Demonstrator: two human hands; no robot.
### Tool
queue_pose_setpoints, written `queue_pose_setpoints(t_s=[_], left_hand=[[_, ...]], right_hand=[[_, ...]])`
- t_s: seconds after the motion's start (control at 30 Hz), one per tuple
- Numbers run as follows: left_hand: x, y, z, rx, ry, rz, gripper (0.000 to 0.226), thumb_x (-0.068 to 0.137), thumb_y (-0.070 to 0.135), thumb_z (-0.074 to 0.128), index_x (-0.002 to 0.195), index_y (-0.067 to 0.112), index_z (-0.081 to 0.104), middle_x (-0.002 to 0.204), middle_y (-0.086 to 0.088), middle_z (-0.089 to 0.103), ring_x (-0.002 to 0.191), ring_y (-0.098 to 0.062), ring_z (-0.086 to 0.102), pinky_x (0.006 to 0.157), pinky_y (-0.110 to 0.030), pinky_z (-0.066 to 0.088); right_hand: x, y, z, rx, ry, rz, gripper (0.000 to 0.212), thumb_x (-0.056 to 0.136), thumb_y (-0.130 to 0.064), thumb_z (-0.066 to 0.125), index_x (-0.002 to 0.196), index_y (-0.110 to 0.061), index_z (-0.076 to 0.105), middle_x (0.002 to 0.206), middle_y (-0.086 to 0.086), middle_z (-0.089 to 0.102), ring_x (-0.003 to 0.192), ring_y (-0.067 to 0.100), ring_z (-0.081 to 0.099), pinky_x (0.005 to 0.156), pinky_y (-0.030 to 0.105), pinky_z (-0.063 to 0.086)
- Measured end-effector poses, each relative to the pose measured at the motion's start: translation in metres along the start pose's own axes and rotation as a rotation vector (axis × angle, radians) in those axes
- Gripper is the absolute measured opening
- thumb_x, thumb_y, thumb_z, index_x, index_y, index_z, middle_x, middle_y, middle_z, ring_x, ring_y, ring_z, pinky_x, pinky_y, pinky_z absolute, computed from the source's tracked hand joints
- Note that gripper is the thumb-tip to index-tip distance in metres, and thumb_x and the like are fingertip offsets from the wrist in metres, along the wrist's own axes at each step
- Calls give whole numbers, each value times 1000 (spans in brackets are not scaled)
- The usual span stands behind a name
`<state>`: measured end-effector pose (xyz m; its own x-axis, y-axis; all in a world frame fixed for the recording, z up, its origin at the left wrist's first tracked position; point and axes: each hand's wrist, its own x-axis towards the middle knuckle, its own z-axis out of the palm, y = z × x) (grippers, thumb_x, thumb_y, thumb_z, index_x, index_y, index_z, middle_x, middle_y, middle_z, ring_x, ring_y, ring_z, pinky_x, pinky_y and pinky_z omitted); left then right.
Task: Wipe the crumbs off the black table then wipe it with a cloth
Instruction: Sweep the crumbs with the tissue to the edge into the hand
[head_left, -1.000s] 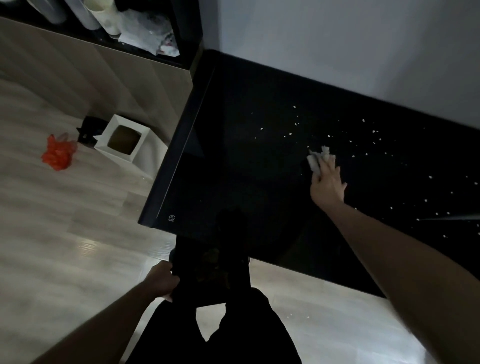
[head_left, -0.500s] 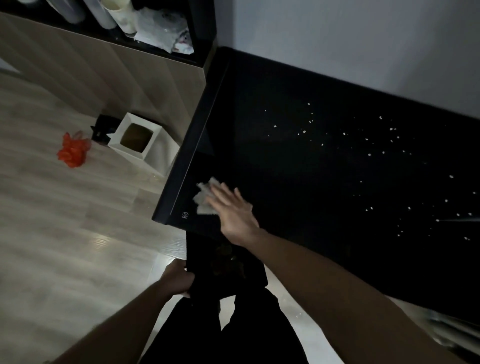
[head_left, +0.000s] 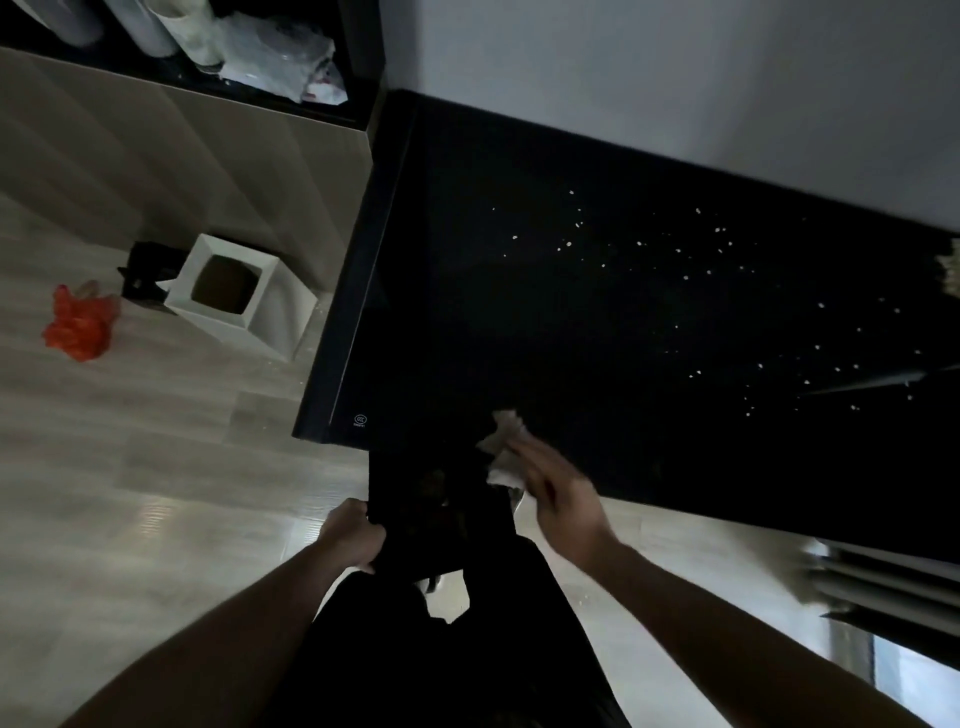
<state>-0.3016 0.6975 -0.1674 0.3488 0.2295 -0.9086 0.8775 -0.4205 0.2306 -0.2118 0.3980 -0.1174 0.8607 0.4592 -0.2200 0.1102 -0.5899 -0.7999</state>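
Note:
The black table (head_left: 649, 441) carries several white crumbs (head_left: 571, 243) scattered over its middle and right side. My right hand (head_left: 558, 486), blurred, lies with straight fingers on a crumpled white cloth (head_left: 503, 441) at the table's front edge. Just below that edge my left hand (head_left: 353, 535) grips the left side of a black container (head_left: 436, 501), which it holds against the table. The cloth partly overhangs the container.
A white square bin (head_left: 228, 291) and a red plastic bag (head_left: 78, 322) sit on the wooden floor left of the table. A shelf with bags and rolls (head_left: 280, 57) stands at the top left. The wall (head_left: 675, 67) runs behind the table.
My right hand swept the cloth from the table's middle to the front left corner, then right along the front edge over the black container. My left hand kept its grip.

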Motion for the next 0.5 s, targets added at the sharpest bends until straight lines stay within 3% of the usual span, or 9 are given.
queue_pose_setpoints(t_s=[0.1, 0.23, 0.33, 0.43, 0.5], left_hand=[[4, -2, 1, 15, 1, 13, 37, 69, 11, 48, 93, 10, 76, 80, -15, 78, 64, -32, 78, 63, -45, 66], [10, -3, 5, 32, -2, -8, 39, 65, 15, 47, 92, 12, 76, 79, -13, 79, 68, -31, 78, 68, -46, 67], [1, 7, 8, 46, 37, -1, 42, 59, 20, 47, 89, 12, 75, 80, -11, 77, 75, -32, 77, 74, -47, 65], [-2, 13, 10, 74, 45, -12, 29, 66, 20, 54, 85, 16, 75, 74, -3, 73, 79, -29, 76, 77, -43, 64], [1, 12, 12, 91, 48, -31, 29, 73, 19, 58, 95, 20, 77, 81, -4, 75, 85, -29, 76, 79, -41, 63]], right_hand=[[35, 3, -39, -42, 165, 126, 54, 104, -3, 49, 149, -32, 54, 156, -8, 51, 145, 11, 47, 118, 40, 43], [104, 17, -91, -92, 277, 119, 52, 103, -3, 47, 149, -24, 55, 158, -3, 49, 148, 14, 43, 122, 38, 38], [164, 25, -125, -157, 307, 183, 60, 98, 1, 46, 152, -25, 51, 161, -4, 45, 148, 12, 40, 123, 30, 32], [222, 43, -153, -250, 319, 201, 60, 100, -4, 46, 155, -27, 45, 164, -4, 39, 150, 15, 38, 125, 34, 31], [256, 58, -164, -286, 303, 201, 56, 104, -11, 47, 158, -27, 40, 166, -3, 34, 152, 18, 35, 126, 36, 29]])
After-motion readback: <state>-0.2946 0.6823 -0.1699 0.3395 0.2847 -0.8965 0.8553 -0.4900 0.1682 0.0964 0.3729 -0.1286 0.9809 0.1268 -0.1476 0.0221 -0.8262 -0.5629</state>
